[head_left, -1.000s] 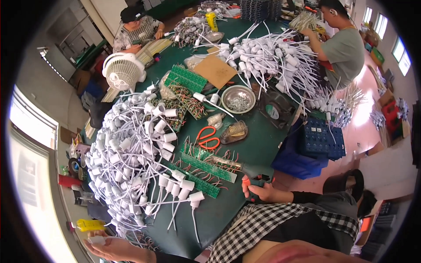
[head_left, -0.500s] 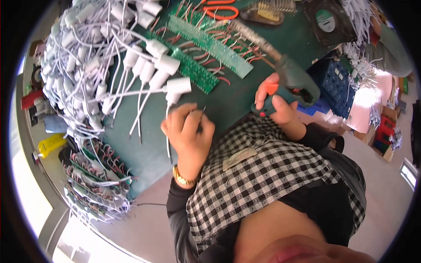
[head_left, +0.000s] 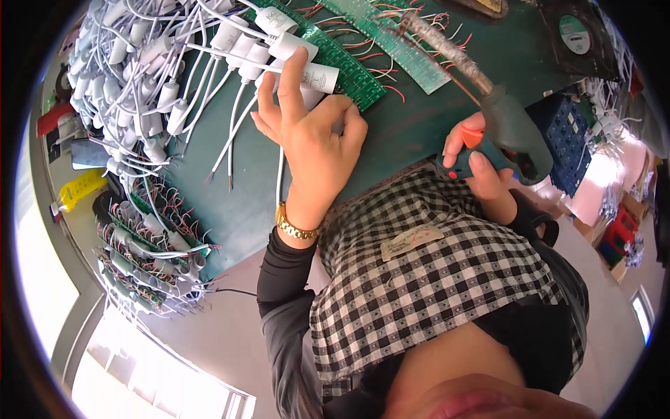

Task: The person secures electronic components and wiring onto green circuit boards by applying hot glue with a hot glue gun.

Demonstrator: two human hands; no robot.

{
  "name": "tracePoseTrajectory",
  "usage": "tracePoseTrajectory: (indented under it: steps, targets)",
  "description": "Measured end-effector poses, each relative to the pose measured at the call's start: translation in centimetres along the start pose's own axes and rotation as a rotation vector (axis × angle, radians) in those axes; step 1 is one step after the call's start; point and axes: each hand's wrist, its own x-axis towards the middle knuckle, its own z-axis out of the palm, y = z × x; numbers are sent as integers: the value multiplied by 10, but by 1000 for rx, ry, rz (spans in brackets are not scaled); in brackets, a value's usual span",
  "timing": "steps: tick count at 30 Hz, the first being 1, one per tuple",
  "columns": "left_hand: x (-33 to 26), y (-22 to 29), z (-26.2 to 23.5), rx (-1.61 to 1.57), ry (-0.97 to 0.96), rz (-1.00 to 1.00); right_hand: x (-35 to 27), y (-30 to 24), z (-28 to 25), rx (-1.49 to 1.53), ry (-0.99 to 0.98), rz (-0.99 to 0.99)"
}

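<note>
My left hand (head_left: 313,143), with a gold watch at the wrist, is over the near end of a row of white cylindrical housings (head_left: 322,77) with cables. Its thumb and index finger are bent together in a pinch, the other fingers stretched over the housings. What lies in the pinch is hidden. A white cable (head_left: 280,178) hangs down beside this hand. At the right, my right hand (head_left: 481,157) is wrapped round the dark green grip of a soldering gun (head_left: 513,129) with an orange trigger. Its long, stained metal barrel points up and left above the green circuit boards (head_left: 342,66).
A large heap of white cabled housings (head_left: 143,63) covers the table's left side. Wired boards (head_left: 150,244) are stacked at the lower left. A black pad with a round label (head_left: 574,35) lies at the far right, near a blue panel (head_left: 565,140).
The view has shifted, so the table's things sit higher. My left hand has moved up to the housings and stretched some fingers. My right hand still grips the soldering gun.
</note>
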Motion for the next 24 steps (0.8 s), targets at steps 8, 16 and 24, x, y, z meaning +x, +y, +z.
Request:
tracePoseTrajectory:
  steps: [8,16,24]
  targets:
    - [6,-3,-2,-18,-98,-7,-20,-20,-3,-149,-208,156]
    - [2,-7,-7,-52,-151,-29,-31,-30,-14,-257,-291,305]
    - [1,-2,-3,7,-140,-36,-44,-23,-2,-80,-49,481]
